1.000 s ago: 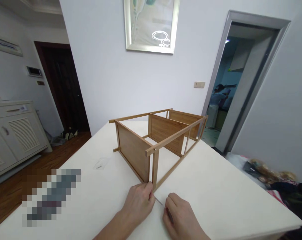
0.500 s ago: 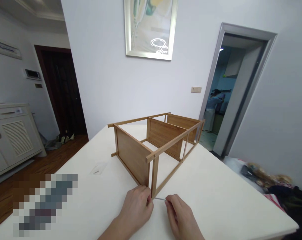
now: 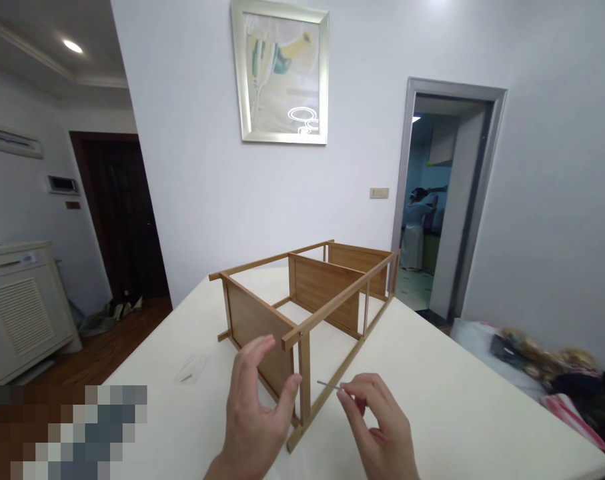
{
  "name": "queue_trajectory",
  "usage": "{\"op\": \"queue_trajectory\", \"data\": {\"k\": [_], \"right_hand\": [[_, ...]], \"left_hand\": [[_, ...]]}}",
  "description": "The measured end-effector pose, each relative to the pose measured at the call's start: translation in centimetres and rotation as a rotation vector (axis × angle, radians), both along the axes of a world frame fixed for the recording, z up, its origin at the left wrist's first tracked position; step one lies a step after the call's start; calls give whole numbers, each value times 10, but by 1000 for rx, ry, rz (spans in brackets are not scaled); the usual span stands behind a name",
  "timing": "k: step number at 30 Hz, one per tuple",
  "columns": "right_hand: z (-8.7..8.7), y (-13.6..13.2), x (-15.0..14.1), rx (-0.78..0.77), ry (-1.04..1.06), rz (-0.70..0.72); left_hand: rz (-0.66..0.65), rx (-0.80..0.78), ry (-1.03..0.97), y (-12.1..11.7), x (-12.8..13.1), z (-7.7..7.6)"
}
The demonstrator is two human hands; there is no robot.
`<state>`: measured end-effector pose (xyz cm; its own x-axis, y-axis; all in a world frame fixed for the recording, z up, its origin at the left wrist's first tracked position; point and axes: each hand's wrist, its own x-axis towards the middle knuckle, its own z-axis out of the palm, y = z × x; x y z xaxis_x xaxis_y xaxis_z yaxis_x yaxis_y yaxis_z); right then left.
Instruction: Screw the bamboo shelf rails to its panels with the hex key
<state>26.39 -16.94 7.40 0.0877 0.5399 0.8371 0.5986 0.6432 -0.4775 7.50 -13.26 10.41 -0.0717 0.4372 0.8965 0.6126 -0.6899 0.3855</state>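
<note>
A wooden shelf rack (image 3: 327, 308) lies on its side on the white table (image 3: 447, 393), its near end toward me. Beside its near corner, my left hand (image 3: 257, 400) is raised and open, thumb and fingers spread in front of the end shelf panel. Between thumb and index finger, my right hand (image 3: 377, 417) pinches a thin grey metal rod that looks like an Allen key (image 3: 329, 385). Its tip points left toward the near crosspiece, apart from the wood. A bolt head or hole (image 3: 301, 334) shows in the upper near rail.
A small clear plastic bag (image 3: 191, 369) with a screw-like piece lies left of the rack. Clothes and bags (image 3: 547, 360) are piled beyond the table's right edge. Through the doorway a person (image 3: 416, 223) stands in another room.
My left hand has let go of the rack's lower near corner, risen and opened. The Allen key has come away from that corner, lifted in my right hand. My view has tilted up.
</note>
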Motion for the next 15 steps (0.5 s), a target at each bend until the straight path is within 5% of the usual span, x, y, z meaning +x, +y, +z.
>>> {"op": "queue_trajectory", "data": {"k": [3,6,10,15], "right_hand": [[27,1,-6,102,7,-19],[47,3,-11,208,-9,-22],[61,6,-18,288,-20,-24],[63,8,-23,292,-16,-25]], "left_hand": [[-66,24,61,6,2,28],[-149,-34,137,18,4,36],[-276,-57,148,37,8,19],[-247,64,4,47,20,2]]}}
